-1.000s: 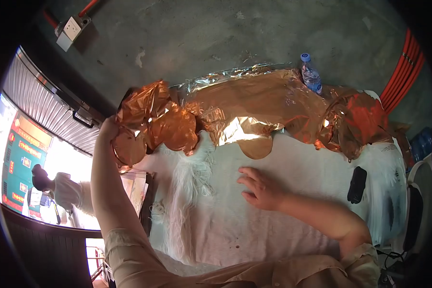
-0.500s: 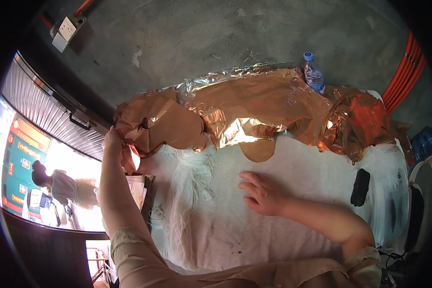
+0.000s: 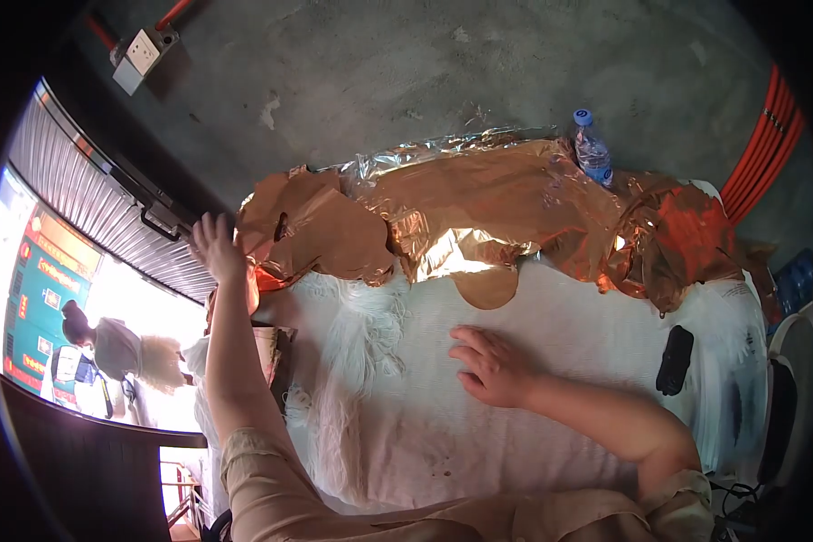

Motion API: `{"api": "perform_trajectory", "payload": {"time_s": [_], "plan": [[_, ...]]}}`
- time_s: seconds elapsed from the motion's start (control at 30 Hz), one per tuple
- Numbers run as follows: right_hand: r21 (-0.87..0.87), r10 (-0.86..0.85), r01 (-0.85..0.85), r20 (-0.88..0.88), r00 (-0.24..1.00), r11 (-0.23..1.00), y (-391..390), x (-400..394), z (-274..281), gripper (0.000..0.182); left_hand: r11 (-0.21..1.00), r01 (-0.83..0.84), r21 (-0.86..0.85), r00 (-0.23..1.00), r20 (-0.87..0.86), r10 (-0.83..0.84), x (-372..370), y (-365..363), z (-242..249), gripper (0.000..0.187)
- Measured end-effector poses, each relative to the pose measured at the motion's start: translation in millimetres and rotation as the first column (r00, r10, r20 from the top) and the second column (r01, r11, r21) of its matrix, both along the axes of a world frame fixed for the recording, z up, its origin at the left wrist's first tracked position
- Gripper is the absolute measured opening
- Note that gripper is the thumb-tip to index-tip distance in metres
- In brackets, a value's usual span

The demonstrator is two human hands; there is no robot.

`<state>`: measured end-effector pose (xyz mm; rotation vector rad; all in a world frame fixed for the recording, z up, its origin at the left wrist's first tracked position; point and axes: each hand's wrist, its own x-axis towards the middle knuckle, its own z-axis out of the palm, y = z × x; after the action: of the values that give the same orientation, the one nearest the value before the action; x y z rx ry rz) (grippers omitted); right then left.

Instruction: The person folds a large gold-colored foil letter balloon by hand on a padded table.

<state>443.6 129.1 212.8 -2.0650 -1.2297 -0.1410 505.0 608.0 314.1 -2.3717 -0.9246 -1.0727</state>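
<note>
My left hand [image 3: 219, 249] is raised with its fingers spread, just off the left end of the copper-coloured foil sheets [image 3: 479, 185]. Nothing is in it. On the pale cloth [image 3: 515, 452] covering the table lies my right hand [image 3: 490, 366], its fingers loosely bent and apart, holding nothing. Crumpled foil runs along the far side of the table, with a rounded flap [image 3: 490, 287] hanging toward me. A bundle of white threads [image 3: 361, 330] trails across the cloth between my two arms.
A plastic bottle with a blue cap [image 3: 593, 149] stands behind the foil by the wall. A black oblong object [image 3: 676, 359] rests at the right, beside clear plastic wrapping [image 3: 736, 361]. Through the doorway at left, a person [image 3: 116, 348] is visible outside.
My left hand has come off the foil's left edge, and its fingers have spread. The foil's left end now lies flatter. My right hand has stayed almost still.
</note>
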Motion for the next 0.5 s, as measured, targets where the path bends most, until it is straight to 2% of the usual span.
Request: {"api": "perform_trajectory", "payload": {"time_s": [0.03,0.07,0.1,0.13,0.2,0.23,0.3,0.33,0.37,0.4,0.47,0.5], "plan": [[0.002,-0.001,0.001,0.002,1.0,1.0,0,0,0,0.031,0.978,0.2,0.055,0.972,-0.136,-0.191,2,-6,2,0.048],[0.013,0.005,-0.005,-0.007,1.0,1.0,0,0,0,0.031,0.915,0.396,0.08,0.89,-0.278,-0.361,4,-22,6,0.04],[0.024,0.009,-0.009,-0.015,1.0,1.0,0,1,0,0.031,0.822,0.546,-0.162,0.792,-0.218,-0.57,9,-35,3,0.035],[0.022,0.006,-0.006,-0.011,1.0,1.0,0,2,0,0.031,0.647,0.66,-0.382,0.665,-0.102,-0.74,14,-51,-2,0.031],[0.028,0.061,-0.057,-0.179,0.982,0.998,-2,9,2,0.033,0.498,0.684,-0.533,0.535,-0.097,-0.839,5,-103,-9,0.038],[0.019,0.051,-0.049,-0.177,0.983,0.999,-4,16,7,0.033,0.487,0.689,-0.536,0.529,-0.088,-0.844,1,-119,-17,0.038],[-0.022,-0.152,0.154,0.06,0.987,0.988,-4,39,21,0.041,0.461,0.773,-0.435,0.384,-0.258,-0.887,-8,-141,-29,0.044],[-0.079,-0.228,0.242,0.156,0.961,0.967,-3,55,25,0.048,0.452,0.776,-0.44,0.377,-0.252,-0.891,-12,-146,-33,0.044],[-0.127,-0.292,0.332,0.256,0.921,0.935,-3,69,25,0.055,0.453,0.723,-0.521,0.388,-0.237,-0.891,-15,-151,-37,0.046],[-0.133,-0.3,0.341,0.26,0.918,0.93,-4,78,19,0.055,0.448,0.667,-0.596,0.398,-0.224,-0.89,-17,-154,-40,0.049],[-0.317,-0.416,0.456,0.19,0.889,0.831,-4,92,5,0.068,0.423,0.677,-0.602,0.407,-0.174,-0.897,-18,-154,-50,0.046],[-0.408,-0.426,0.415,0.068,0.902,0.813,-2,96,1,0.076,0.406,0.676,-0.615,0.399,-0.158,-0.903,-21,-152,-51,0.04]]}}
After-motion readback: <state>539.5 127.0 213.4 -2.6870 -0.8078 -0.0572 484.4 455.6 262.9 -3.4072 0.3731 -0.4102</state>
